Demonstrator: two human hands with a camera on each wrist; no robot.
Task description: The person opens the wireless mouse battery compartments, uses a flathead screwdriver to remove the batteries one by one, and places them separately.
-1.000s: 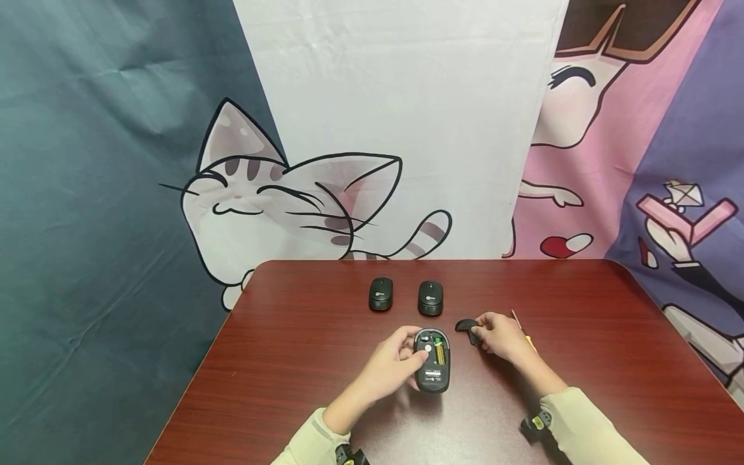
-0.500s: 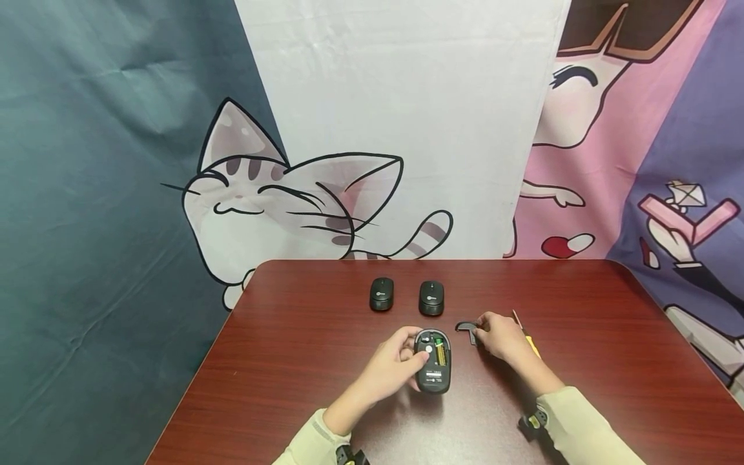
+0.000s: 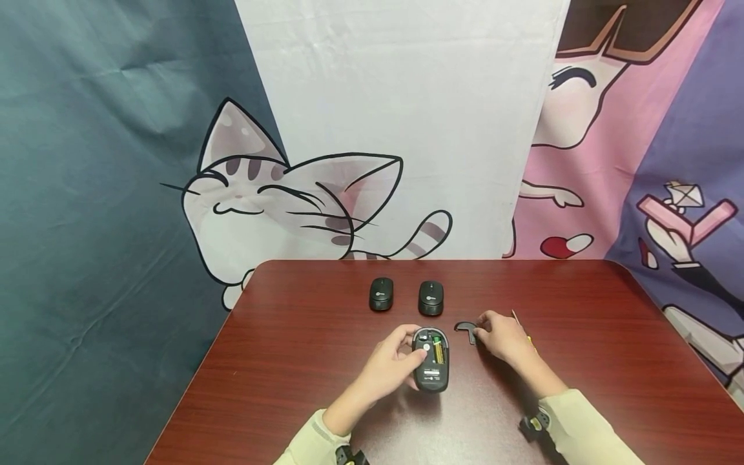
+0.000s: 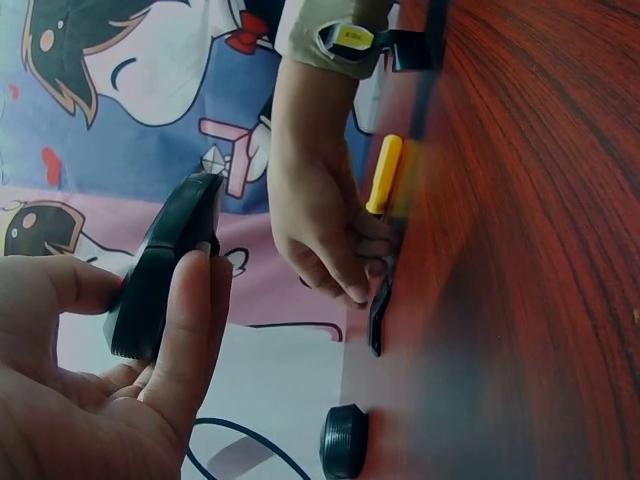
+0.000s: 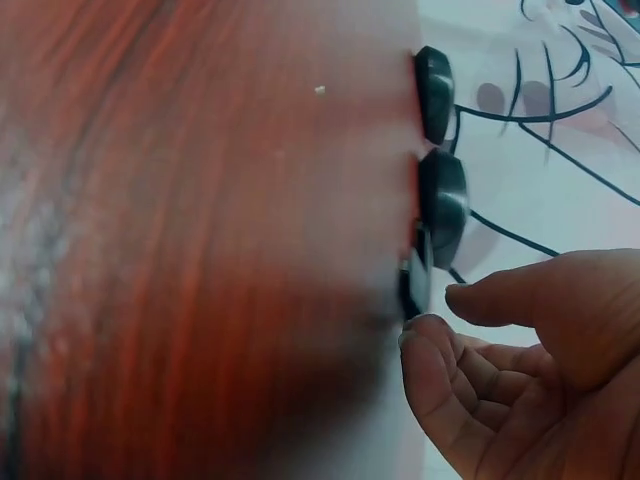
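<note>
Mouse (image 3: 431,368) in left hand (image 3: 388,365); table (image 3: 279,361) glossy, reddish — cartoon backdrop (image 3: 407,90) behind.

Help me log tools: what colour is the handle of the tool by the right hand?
The handle is yellow, seen best in the left wrist view.

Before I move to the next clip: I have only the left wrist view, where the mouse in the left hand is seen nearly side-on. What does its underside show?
Observer: In the head view, a green-and-gold battery lies exposed in the underside of the held mouse.
Operator: And the dark piece at the right hand's fingertips? Here it is just a thin edge.
Observer: The head view shows its shape: a curved bar with a stem coming off it.
</note>
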